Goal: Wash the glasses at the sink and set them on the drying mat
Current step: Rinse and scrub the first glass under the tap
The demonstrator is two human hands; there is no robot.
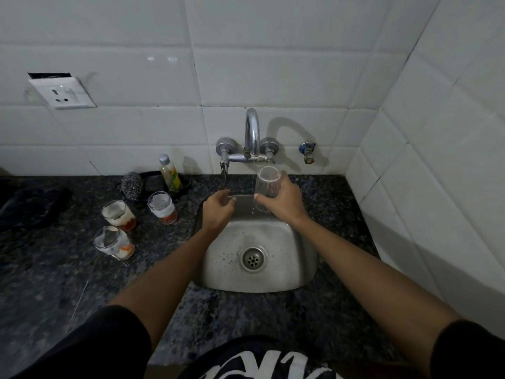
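White tiles back the dark speckled surface point(314, 318) I'm watching. My right grip point(281, 199) is wrapped around a glass point(266, 184), upright under the tap point(252, 132), water running over the sink point(295, 269). My left grip point(217, 210) hangs loosely curled and empty beside it. Three dirty glasses point(119, 216) wait at the left; I judge the washing barely begun. Both forearms reach straight forward.

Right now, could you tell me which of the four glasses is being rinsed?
The glass gripped by the right hand under the tap stream. The other three stand soapy on the counter, left of the sink.
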